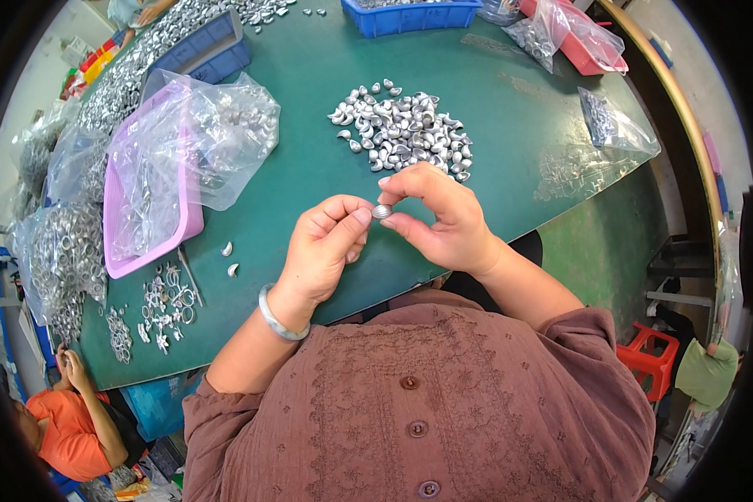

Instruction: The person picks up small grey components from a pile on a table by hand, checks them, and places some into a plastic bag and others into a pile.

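Observation:
Between my two hands, above the near edge of the green table, is a small ridged silver metal piece (382,212). My left hand (330,238) pinches it from the left with thumb and forefinger, the other fingers curled in. From the right, my right hand (443,217) has thumb and forefinger on it. A pale bangle (281,316) circles my left wrist. Just beyond my hands lies a loose pile of curved silver metal pieces (406,130). Two more curved pieces (230,259) lie apart, left of my left hand.
A pink plastic basket (194,222) with clear bags stands at the left, near silver rings (166,301) and a thin rod (190,276). Blue trays (418,20) and a red tray (590,50) stand farther back. A person in orange (71,435) is at lower left; a red stool (651,356) at right.

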Available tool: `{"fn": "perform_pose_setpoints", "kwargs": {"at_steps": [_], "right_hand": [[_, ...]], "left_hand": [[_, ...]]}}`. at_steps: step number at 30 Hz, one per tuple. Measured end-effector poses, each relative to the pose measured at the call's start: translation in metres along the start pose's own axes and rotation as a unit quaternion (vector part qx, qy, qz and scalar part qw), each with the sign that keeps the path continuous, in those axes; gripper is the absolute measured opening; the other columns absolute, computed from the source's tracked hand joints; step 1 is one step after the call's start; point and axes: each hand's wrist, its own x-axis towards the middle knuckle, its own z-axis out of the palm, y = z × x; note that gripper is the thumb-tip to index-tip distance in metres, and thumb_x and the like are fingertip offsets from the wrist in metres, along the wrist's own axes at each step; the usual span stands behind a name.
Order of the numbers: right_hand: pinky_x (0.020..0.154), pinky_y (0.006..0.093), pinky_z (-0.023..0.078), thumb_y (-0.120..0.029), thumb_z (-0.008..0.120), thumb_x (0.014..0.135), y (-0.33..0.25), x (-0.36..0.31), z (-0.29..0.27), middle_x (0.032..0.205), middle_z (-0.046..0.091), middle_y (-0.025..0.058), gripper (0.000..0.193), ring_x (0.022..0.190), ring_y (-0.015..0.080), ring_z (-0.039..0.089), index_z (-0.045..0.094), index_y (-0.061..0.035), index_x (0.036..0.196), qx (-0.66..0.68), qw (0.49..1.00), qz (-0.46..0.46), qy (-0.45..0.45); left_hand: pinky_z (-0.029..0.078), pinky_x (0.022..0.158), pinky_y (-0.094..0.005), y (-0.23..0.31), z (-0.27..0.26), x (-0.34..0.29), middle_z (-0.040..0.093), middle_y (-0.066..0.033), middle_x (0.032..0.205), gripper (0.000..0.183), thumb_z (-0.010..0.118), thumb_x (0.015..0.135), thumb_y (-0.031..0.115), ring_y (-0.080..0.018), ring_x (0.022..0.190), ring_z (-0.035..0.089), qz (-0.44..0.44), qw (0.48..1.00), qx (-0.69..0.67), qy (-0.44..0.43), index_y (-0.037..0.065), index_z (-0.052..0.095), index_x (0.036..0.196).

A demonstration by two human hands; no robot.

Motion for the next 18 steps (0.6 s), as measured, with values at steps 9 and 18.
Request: {"fn": "perform_pose_setpoints", "kwargs": {"at_steps": [9,18], "right_hand": [[0.065,0.0296,0.043,0.004,0.064,0.063,0.0003,-0.0011,0.0023,0.077,0.057,0.0054,0.039,0.071,0.0204,0.055,0.053,-0.0033,0.099,0.004,1.000,0.009,0.009],[0.065,0.0292,0.044,0.004,0.063,0.065,-0.0002,-0.0047,0.0083,0.078,0.058,0.0060,0.040,0.071,0.0196,0.055,0.052,-0.0030,0.102,0.040,0.998,0.046,0.026]], "left_hand": [[0.028,0.044,-0.0169,0.0001,-0.0011,-0.0006,0.046,0.0010,0.062,0.017,0.049,0.087,0.017,-0.0045,0.050,0.035,-0.003,1.000,-0.016,-0.013,0.002,0.057,0.089],[0.028,0.044,-0.0171,-0.0041,-0.0031,-0.0003,0.048,0.0002,0.062,0.018,0.048,0.088,0.018,-0.0048,0.049,0.036,-0.021,1.000,-0.017,-0.010,0.002,0.057,0.088]]}}
